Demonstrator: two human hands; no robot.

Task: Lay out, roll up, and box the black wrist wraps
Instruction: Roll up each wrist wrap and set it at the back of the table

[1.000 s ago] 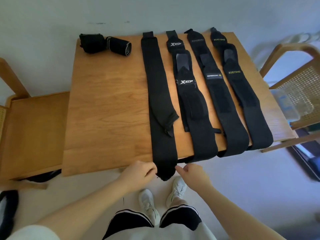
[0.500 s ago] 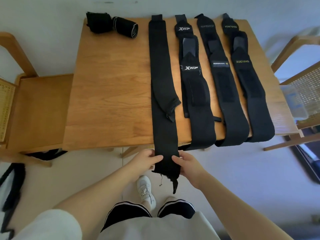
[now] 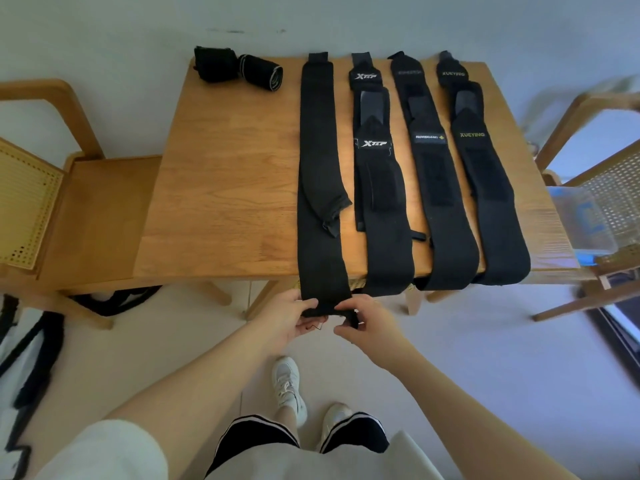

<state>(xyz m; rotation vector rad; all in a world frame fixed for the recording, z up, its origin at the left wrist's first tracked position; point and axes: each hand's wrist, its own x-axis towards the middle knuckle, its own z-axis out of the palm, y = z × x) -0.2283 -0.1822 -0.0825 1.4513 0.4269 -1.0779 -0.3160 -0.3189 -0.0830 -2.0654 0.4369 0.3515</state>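
The near end of the plain wrap [image 3: 320,188], hung over the table [image 3: 225,174] edge, is pinched by both the left hand [image 3: 291,318] and right hand [image 3: 369,323], its length running straight away toward the far edge.

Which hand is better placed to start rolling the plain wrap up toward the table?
Left, marginally. The left hand already pinches the folded end of the plain wrap squarely under its edge; the right hand holds only the corner and can guide.
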